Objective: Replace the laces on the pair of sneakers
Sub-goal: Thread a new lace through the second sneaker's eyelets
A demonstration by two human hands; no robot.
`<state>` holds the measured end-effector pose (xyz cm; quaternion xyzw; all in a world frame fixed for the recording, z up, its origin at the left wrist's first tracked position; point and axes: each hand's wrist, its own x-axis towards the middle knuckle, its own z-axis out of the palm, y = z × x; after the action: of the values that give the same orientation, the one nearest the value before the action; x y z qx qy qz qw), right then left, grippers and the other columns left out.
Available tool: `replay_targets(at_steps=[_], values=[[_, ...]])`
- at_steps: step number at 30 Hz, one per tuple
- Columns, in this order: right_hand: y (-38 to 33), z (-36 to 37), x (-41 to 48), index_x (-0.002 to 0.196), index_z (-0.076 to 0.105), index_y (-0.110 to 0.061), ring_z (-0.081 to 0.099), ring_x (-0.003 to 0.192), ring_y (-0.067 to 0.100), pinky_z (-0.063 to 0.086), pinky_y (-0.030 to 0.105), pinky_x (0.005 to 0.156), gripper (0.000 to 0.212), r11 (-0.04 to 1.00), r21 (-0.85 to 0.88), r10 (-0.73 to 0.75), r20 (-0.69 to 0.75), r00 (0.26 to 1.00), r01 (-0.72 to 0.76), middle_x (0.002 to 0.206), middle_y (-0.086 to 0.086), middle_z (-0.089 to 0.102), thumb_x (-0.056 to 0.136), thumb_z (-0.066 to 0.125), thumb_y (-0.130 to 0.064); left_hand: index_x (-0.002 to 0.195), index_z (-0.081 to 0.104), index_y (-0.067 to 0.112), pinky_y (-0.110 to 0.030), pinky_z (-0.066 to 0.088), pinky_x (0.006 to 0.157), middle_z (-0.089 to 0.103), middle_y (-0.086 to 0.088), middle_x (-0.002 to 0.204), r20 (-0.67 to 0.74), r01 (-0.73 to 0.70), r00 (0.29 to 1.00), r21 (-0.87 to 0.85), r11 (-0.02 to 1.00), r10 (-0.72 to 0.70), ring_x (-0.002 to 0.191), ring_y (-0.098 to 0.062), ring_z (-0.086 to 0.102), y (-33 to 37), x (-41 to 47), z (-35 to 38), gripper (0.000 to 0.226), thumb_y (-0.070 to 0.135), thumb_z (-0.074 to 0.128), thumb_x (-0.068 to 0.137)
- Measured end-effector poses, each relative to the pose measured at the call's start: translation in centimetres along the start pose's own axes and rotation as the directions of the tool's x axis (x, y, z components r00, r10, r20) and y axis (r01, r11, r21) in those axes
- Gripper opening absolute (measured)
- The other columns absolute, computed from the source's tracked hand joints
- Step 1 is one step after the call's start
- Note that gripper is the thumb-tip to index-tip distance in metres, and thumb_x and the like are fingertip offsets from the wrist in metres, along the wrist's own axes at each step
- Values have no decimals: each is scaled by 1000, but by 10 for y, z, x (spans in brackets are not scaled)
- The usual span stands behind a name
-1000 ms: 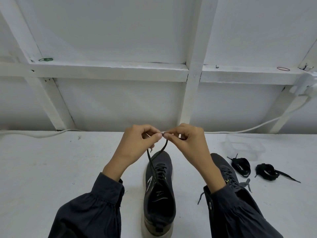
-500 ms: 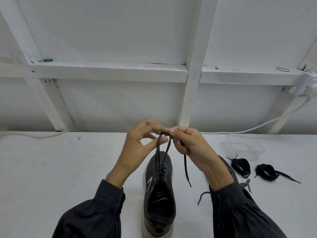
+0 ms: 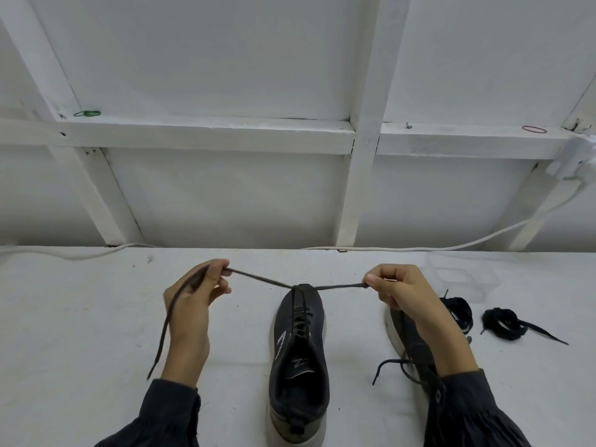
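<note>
A dark sneaker (image 3: pixel 300 356) with a white sole stands in the middle of the white table, toe away from me. Its dark lace (image 3: pixel 258 279) is crossed above the toe and pulled out taut to both sides. My left hand (image 3: pixel 193 304) pinches the left end, whose tail hangs down past my wrist. My right hand (image 3: pixel 406 295) pinches the right end. The second sneaker (image 3: pixel 403 333) lies mostly hidden under my right forearm, a loose lace end (image 3: pixel 383 366) trailing from it.
Two coiled black laces (image 3: pixel 458 309) (image 3: pixel 506 324) lie at the right, behind them a clear plastic container (image 3: pixel 461 272). A white cable (image 3: pixel 419 248) runs along the table's back edge below the white wooden frame (image 3: pixel 206 137).
My hands were together above the sneaker's toe; they have moved apart sideways, drawing the crossed lace ends out tight to left and right.
</note>
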<state>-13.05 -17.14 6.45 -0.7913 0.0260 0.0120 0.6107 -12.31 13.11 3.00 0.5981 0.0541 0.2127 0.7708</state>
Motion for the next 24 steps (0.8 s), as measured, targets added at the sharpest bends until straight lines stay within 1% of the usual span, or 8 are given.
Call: replay_targets(at_steps=[4,7,11,13,17,19,21,24], values=[[27,-12,-3,70,70,-10,38,43,7,33,19,50,24,993,-74,81,-73,994,-86,48,-3,46,93,62,-10,99,72,3,-19,57,63,70,1,74,-157,139,978,-26,990,-141,60,-4,60,-29,-3,-29,21,20,63,92],[39,-5,-3,72,71,-16,50,47,1,40,18,53,21,950,-293,93,-53,994,-105,51,-8,58,92,65,-16,95,72,5,-24,57,58,69,-7,82,-88,348,936,64,935,-342,57,-8,57,-44,-8,-40,36,37,54,95],[48,13,-4,93,72,-24,58,95,7,44,26,80,7,818,-574,73,41,997,-36,103,-9,64,89,69,-28,74,77,2,-29,54,58,71,-15,70,139,556,735,437,707,-664,52,-17,59,-50,-16,-41,70,61,43,90],[51,26,-5,108,69,-27,53,108,6,39,22,87,20,842,-538,42,141,989,41,115,-11,59,89,69,-30,63,75,5,-26,52,55,65,-12,62,198,493,735,502,711,-649,48,-15,54,-52,-21,-34,62,59,53,84],[50,58,-7,110,70,-29,57,103,0,40,9,81,20,907,-405,11,298,954,116,113,-13,62,90,68,-28,75,74,20,-17,48,59,69,4,75,321,158,888,461,873,-330,65,-9,59,-54,-29,-10,21,32,65,89],[49,70,-6,105,72,-28,59,96,2,43,11,78,17,912,-386,-8,316,949,136,107,-10,65,88,70,-27,93,71,30,-11,46,71,69,19,95,431,-37,868,552,833,-247,90,2,61,-58,-30,0,7,24,67,90],[47,78,-6,98,73,-27,60,89,7,47,18,78,12,902,-399,-36,306,951,163,100,-7,65,86,71,-27,109,66,33,-7,40,84,64,24,108,535,-146,802,607,781,-266,107,9,53,-62,-33,6,19,27,67,91],[42,84,-5,86,72,-22,60,85,15,51,31,80,3,888,-428,-49,275,960,168,96,1,65,86,70,-24,106,67,28,-11,42,89,64,15,108,608,-227,758,586,778,-236,105,4,56,-67,-36,14,16,22,66,92]])
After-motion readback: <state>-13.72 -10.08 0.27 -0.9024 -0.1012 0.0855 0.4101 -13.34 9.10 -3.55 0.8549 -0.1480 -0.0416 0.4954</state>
